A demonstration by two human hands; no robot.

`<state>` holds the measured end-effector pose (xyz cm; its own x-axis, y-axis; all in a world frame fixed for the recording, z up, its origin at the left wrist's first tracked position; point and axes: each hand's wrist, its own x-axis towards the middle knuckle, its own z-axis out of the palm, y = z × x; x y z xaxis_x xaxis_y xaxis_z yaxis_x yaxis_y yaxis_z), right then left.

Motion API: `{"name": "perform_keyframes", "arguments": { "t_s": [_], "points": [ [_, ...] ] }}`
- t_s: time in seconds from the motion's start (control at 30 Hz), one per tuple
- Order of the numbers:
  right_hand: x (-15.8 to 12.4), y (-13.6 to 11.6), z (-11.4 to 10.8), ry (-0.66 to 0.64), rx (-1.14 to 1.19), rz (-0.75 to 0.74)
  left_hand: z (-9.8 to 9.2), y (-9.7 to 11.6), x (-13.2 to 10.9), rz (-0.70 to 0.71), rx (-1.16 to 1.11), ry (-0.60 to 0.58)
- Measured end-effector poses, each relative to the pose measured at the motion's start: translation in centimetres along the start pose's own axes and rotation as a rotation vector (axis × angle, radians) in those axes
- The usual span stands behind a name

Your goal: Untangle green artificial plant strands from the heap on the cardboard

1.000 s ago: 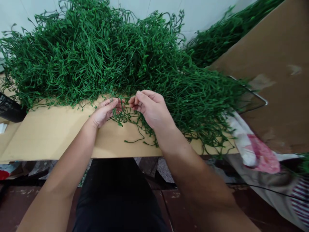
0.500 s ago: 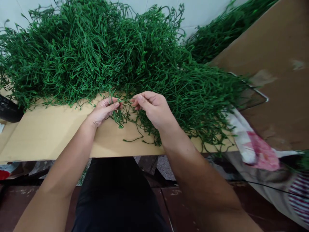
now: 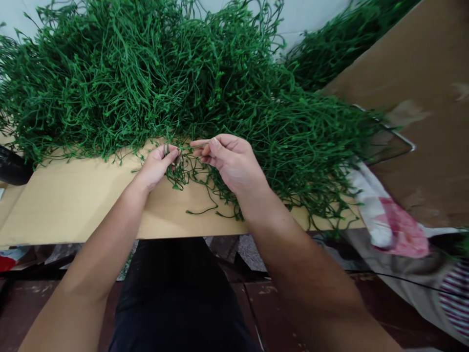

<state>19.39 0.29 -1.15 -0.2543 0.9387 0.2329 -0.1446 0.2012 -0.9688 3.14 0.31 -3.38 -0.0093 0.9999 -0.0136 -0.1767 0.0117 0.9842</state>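
Thin green artificial plant stems (image 3: 178, 177) with small forked tips hang from my left hand (image 3: 158, 166). Its thumb and index finger are pinched on them, over the front of the cardboard. Just to the right, my right hand (image 3: 234, 161) is beside these stems, its index finger stretched toward them and its other fingers loosely curled apart. No stem shows in it. Behind both hands spreads a large tangled heap of the same green stems (image 3: 146, 83), with some loose ones lying under the right hand.
Flat cardboard (image 3: 84, 195) covers the work surface. A black cylindrical object (image 3: 13, 166) stands at the left edge. On the right are a leaning brown cardboard sheet (image 3: 421, 122), a bent metal wire (image 3: 403, 139) and a pink-and-white bag (image 3: 399, 225).
My right hand's fingers have loosened from a pinch on a thin stem, and its index finger now stretches out. My left hand keeps its pinch, slightly further left.
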Motion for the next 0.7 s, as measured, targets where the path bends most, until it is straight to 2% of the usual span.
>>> {"name": "perform_keyframes", "arguments": {
  "t_s": [0.1, 0.23, 0.37, 0.5, 0.63, 0.7],
  "points": [
    [0.0, -0.1, 0.4, -0.032, 0.012, 0.012, 0.3, 0.1, 0.0, 0.012, 0.067, 0.048],
    [0.3, -0.1, 0.7, -0.02, 0.048, 0.037, 0.7, 0.4, -0.2, -0.008, 0.152, 0.0],
    [1.1, -0.1, 0.2, 0.024, 0.109, 0.068, 0.7, 0.1, -0.4, -0.018, 0.177, -0.083],
    [2.1, 0.3, 0.0, 0.073, 0.107, 0.017, 0.8, -0.1, -0.4, -0.01, 0.136, -0.153],
    [3.5, 1.3, 0.8, 0.133, 0.106, -0.007, 1.2, 0.0, -0.4, -0.031, 0.06, -0.145],
    [4.8, 1.1, -0.3, 0.203, 0.112, -0.044, 1.2, -0.1, -0.5, -0.045, 0.074, -0.13]
  ]
}}
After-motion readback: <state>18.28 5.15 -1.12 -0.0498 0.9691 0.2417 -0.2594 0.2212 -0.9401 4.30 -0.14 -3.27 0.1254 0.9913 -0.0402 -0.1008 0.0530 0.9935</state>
